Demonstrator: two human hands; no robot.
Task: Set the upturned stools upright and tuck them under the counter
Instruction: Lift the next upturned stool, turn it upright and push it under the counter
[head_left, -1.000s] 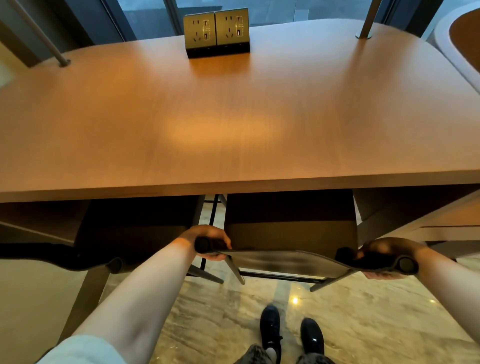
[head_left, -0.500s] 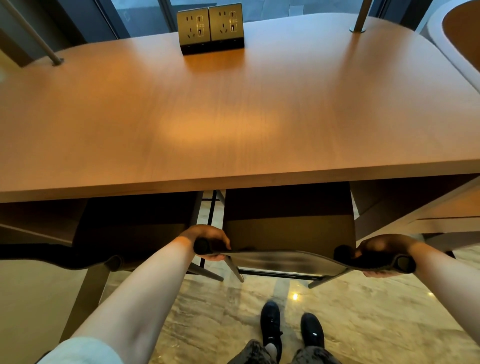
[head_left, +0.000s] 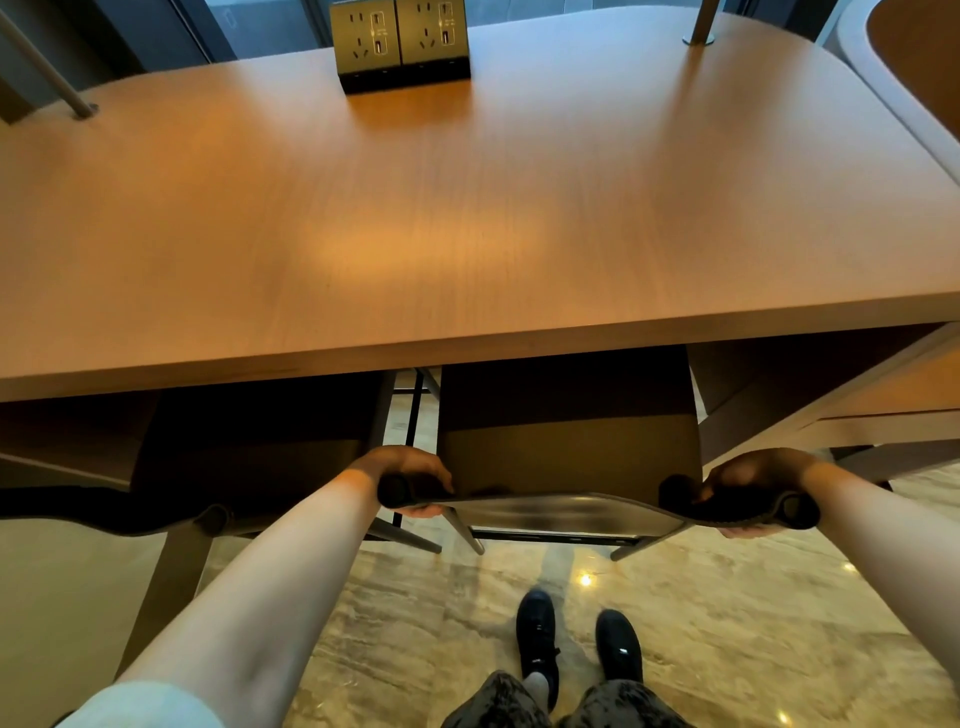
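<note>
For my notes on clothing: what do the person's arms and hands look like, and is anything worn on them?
Both forearms are bare. The left arm has a pale, light-coloured sleeve at its upper part. The left hand and right hand show no gloves; rings or a watch are not visible.

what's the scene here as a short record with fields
held item: dark upright stool with curved backrest, seat partly under the counter
left hand: grips the backrest's left end
right hand: grips the backrest's right end
counter: long orange-brown wooden top
neighbour: second dark stool on the left, seat under the counter
on counter: brass-coloured socket block
floor: glossy marbled stone
</note>
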